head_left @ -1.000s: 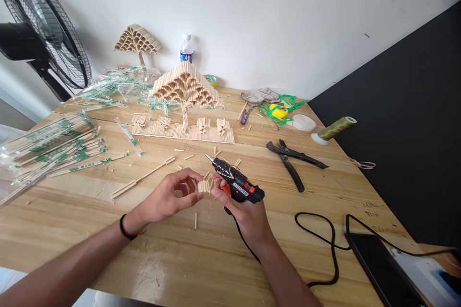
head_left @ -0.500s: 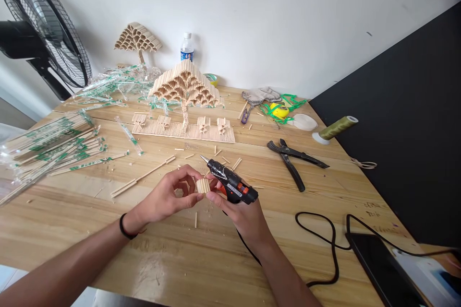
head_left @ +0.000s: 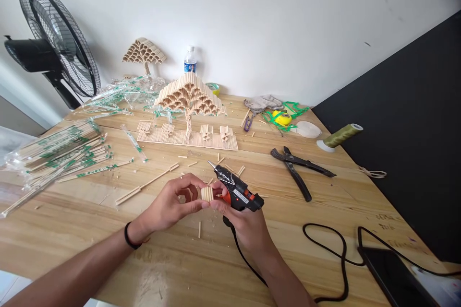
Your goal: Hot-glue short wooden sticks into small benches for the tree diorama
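My left hand (head_left: 176,201) pinches a small block of short wooden sticks (head_left: 207,194) laid side by side, between thumb and fingertips. A black hot glue gun (head_left: 237,189) with an orange trigger lies in my right hand (head_left: 245,223), its metal nozzle pointing up and to the left. The right thumb and fingertips also touch the block's right side. Beyond the hands stands a tree-like model (head_left: 189,100) of sticks, on a flat stick base (head_left: 173,140) with several small stick pieces. One short stick (head_left: 199,230) lies below the block on the table.
Wrapped chopsticks (head_left: 61,144) and plastic wrappers (head_left: 118,96) cover the left side. Black pliers (head_left: 298,168), a thread spool (head_left: 340,136), a yellow tape measure (head_left: 282,118) and a glove (head_left: 262,103) lie right. Behind are a second stick tree (head_left: 144,53), a bottle (head_left: 190,60) and a fan (head_left: 57,43).
The whole view has shifted slightly, so everything sits a little lower and farther right. Both hands keep hold of the block and glue gun in nearly the same pose.
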`<action>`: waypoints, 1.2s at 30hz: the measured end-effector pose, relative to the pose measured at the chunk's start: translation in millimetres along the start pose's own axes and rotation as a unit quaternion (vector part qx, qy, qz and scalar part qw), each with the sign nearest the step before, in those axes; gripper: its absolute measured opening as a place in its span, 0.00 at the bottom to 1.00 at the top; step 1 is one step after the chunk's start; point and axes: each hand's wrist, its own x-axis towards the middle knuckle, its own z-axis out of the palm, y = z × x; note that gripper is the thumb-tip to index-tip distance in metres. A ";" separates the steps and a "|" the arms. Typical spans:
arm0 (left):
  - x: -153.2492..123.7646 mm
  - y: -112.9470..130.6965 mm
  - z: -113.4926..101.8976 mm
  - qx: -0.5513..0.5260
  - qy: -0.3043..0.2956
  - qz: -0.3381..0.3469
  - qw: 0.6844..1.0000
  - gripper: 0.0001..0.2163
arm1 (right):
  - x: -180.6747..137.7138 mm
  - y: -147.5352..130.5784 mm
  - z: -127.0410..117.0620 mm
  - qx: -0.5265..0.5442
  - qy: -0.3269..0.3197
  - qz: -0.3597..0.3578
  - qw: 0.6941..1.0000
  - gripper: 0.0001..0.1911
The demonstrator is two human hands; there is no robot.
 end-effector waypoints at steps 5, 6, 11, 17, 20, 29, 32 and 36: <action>0.2 -5.9 1.8 -0.011 0.017 -0.002 1.000 0.16 | 1.8 13.6 0.9 0.019 0.015 0.012 1.000 0.16; 0.5 -6.6 2.4 -0.014 0.019 -0.003 1.000 0.16 | 2.4 15.9 1.0 0.028 0.015 0.017 0.999 0.17; 2.1 -6.4 4.5 -0.074 0.018 -0.019 0.997 0.17 | 3.3 20.3 1.6 0.059 0.010 0.039 0.997 0.19; 2.0 -3.0 -0.4 -0.145 0.001 -0.046 0.988 0.16 | 4.5 10.7 -5.1 0.056 -0.042 0.036 0.997 0.17; 2.7 -2.4 -2.4 -0.160 0.014 -0.054 0.986 0.15 | 4.8 7.2 -9.6 0.052 -0.056 0.042 0.996 0.19; 5.0 -2.6 -4.8 -0.157 0.029 -0.049 0.986 0.13 | 4.9 3.7 -9.4 0.075 -0.063 0.052 0.994 0.17; 5.4 -2.9 -5.7 -0.145 0.027 -0.048 0.988 0.14 | 4.7 -0.8 -9.5 0.040 -0.087 0.054 0.994 0.19; 5.9 -2.0 -5.9 -0.129 0.039 -0.047 0.990 0.15 | 4.0 -3.8 -9.5 0.040 -0.090 0.063 0.993 0.19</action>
